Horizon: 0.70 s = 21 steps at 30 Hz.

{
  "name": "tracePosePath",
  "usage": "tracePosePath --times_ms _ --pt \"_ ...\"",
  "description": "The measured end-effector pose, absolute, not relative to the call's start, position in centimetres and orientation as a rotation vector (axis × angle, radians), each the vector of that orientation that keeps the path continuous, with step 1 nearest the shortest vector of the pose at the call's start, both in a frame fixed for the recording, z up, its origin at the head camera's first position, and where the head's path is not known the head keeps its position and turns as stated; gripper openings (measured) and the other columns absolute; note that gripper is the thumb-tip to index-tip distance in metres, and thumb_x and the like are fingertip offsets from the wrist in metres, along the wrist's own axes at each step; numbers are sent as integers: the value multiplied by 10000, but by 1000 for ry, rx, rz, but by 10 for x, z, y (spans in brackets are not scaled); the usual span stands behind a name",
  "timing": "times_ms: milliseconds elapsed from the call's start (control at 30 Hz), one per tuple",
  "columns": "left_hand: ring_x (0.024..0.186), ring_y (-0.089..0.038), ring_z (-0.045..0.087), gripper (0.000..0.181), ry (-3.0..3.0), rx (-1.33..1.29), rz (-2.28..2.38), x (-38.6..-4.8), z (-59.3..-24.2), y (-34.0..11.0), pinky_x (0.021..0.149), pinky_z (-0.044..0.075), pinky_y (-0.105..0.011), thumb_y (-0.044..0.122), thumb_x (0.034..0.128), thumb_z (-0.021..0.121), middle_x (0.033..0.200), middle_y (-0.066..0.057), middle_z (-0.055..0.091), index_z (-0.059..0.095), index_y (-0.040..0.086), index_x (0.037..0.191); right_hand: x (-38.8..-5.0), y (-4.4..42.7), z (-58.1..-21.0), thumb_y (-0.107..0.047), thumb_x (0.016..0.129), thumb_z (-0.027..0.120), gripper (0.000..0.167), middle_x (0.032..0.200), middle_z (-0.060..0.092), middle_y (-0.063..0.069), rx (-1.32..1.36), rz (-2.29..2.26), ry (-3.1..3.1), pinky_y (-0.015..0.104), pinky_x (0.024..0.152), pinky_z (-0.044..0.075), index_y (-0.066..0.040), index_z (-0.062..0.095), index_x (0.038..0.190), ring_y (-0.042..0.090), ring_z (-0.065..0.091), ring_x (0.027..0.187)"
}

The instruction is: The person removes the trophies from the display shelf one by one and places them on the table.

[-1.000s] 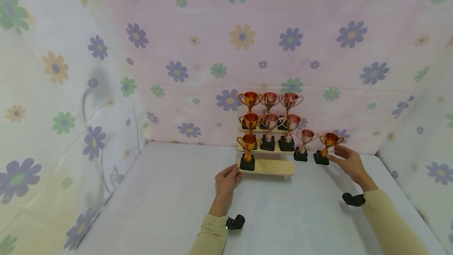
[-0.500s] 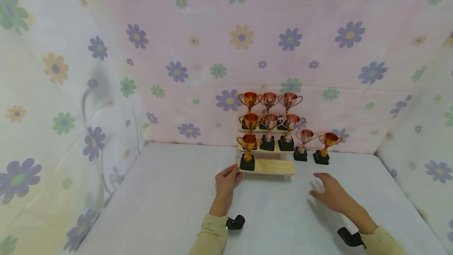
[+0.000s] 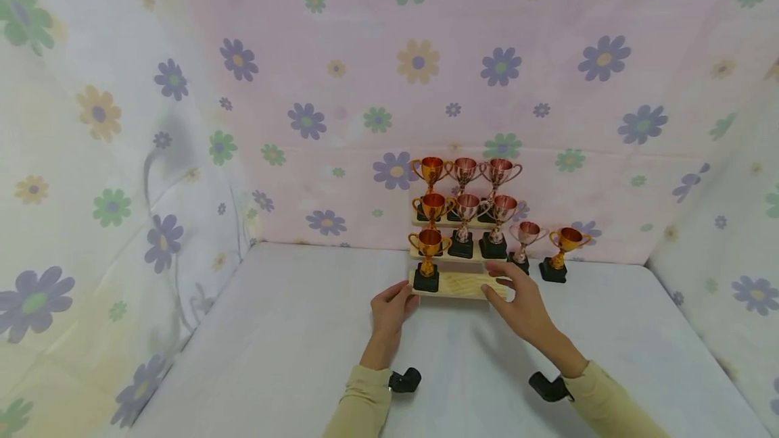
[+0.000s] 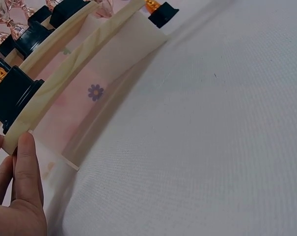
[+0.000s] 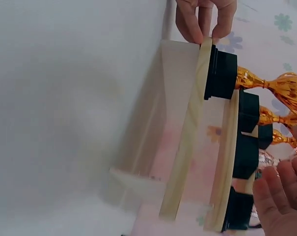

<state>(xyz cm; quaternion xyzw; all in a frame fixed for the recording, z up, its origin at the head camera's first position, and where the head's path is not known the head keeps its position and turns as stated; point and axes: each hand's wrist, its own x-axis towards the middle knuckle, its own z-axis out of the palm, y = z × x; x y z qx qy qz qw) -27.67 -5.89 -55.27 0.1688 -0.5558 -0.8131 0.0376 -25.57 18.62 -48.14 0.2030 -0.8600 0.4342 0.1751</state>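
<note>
My left hand (image 3: 388,313) pinches the left end of the lowest step of a wooden tiered display stand (image 3: 460,284), thumb above and fingers below. Beside that hand, a gold trophy cup (image 3: 429,243) with a black base stands on the lowest step. Over the same step's right end is my right hand (image 3: 526,306), thumb and fingers spread, holding nothing; in the right wrist view its fingers (image 5: 271,194) show near the stand. The two upper steps carry gold trophies at left and rose-coloured trophies (image 3: 502,209) in the middle and right.
Right of the stand, a rose-coloured trophy (image 3: 528,232) and a gold trophy (image 3: 569,242) stand upright on the white-covered table (image 3: 292,330). The right hand partly hides the rose one's base. Flowered cloth (image 3: 341,80) hangs close behind the stand and along both sides.
My right hand has left the gold trophy on the table and moved left, first toward me, then up over the lowest step. My left hand keeps its hold; the trophies stand where they were.
</note>
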Motion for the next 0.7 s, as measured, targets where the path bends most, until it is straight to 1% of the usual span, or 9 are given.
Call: tracePosePath --times_ms 100,300,467,600,700 --pt "921 -173 709 281 -1709 532 -2497 -278 -553 -59 858 622 -282 67 977 670 1179 -221 657 670 -76 1219 -267 172 -480 2 909 738 456 1281 636 191 584 1320 -2393 551 953 571 2 577 1335 358 636 1121" --pt "932 -182 709 278 -1706 523 -2496 -279 -554 -59 859 624 -294 60 976 667 1175 -228 657 670 -82 1216 -286 151 -477 -42 927 737 499 1357 578 258 651 1545 -2349 543 1006 539 42 537 1376 396 621 1173" --pt "931 -166 702 282 -1713 514 -2487 -277 -552 -59 854 622 -276 63 983 659 1174 -219 656 665 -82 1225 -294 132 -473 -83 925 753 543 1393 565 230 661 1696 -2302 523 1043 523 4 522 1408 406 610 1208" --pt "891 -141 701 286 -1719 484 -2472 -275 -552 -59 825 623 -252 56 981 649 1140 -213 670 661 -98 1222 -297 118 -471 -59 908 766 589 1401 534 210 638 1796 -2250 478 1056 519 -19 512 1438 407 602 1210" --pt "870 -135 702 294 -1707 466 -2474 -275 -551 -59 812 625 -249 49 976 648 1120 -208 680 657 -114 1221 -300 109 -470 -39 888 782 604 1385 520 210 610 1836 -2213 451 1041 530 -27 523 1434 404 607 1195"
